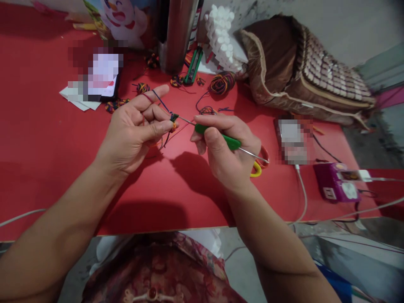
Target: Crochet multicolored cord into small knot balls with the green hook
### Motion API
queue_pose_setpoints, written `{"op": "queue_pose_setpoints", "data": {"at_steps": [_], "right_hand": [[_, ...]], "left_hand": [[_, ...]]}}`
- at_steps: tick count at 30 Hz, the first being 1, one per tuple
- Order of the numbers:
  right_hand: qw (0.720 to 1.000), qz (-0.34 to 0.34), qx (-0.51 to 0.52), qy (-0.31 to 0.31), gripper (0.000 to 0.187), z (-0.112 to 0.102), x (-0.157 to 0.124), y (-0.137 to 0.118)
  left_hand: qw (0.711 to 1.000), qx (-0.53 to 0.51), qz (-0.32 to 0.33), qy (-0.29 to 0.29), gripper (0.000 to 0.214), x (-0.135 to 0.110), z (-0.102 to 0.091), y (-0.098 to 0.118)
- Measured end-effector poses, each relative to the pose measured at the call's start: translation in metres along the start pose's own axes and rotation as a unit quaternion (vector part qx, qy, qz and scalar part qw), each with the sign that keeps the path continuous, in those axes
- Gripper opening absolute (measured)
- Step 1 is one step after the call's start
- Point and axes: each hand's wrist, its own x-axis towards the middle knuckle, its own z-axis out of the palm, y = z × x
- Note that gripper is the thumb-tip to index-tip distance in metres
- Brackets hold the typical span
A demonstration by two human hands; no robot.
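My right hand grips a crochet hook by its green handle. The hook's thin metal shaft points left, its tip at a small multicoloured piece of crochet. That piece is pinched between the thumb and fingers of my left hand. Dark yarn runs from it up to my left index finger and loops around the finger. Beyond my hands lies a ball of multicoloured yarn, with loose strands trailing toward me. Partly hidden behind my right hand are scissors with yellow and orange handles.
On the red table a phone lies on papers at the left. A steel flask, a green cutter and a brown cushion are at the back. Another phone and a purple power adapter with cables lie right.
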Motion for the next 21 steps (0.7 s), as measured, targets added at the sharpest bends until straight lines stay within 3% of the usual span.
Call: {"op": "queue_pose_setpoints", "data": {"at_steps": [4,18,21], "right_hand": [[1.000,0.010,-0.003,-0.006,0.016,-0.006,0.004,-0.002],[0.999,0.013,0.029,-0.021,0.022,-0.022,0.012,-0.001],[0.997,0.015,0.067,-0.028,0.016,-0.023,0.014,0.000]], "left_hand": [[1.000,-0.006,0.011,-0.014,0.062,0.000,-0.002,0.001],[0.995,-0.023,-0.070,-0.070,0.052,0.000,-0.009,0.009],[0.993,-0.021,-0.078,-0.085,0.053,0.000,-0.009,0.008]]}}
